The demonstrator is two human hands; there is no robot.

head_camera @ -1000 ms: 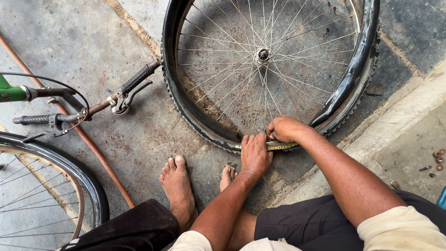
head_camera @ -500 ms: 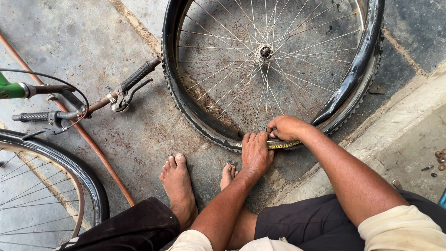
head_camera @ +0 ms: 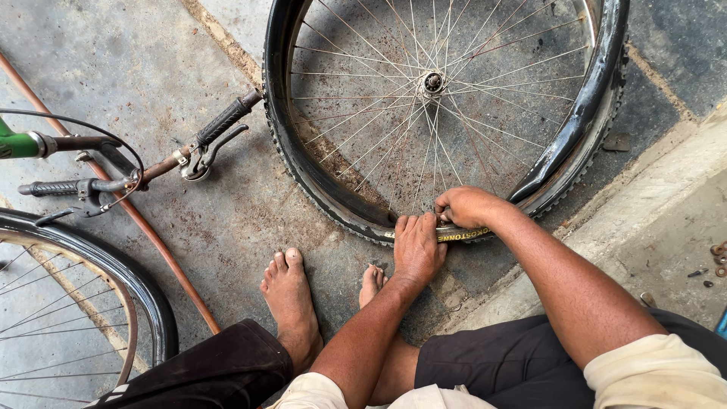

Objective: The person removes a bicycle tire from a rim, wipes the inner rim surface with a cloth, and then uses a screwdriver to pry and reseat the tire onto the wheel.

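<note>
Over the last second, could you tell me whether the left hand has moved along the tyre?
No. The left hand stays pressed on the tyre at its near edge, beside the right hand, same spot below the hub.

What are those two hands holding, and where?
Both the left hand and right hand grip the bicycle tyre at its near edge, by the rim.
</note>
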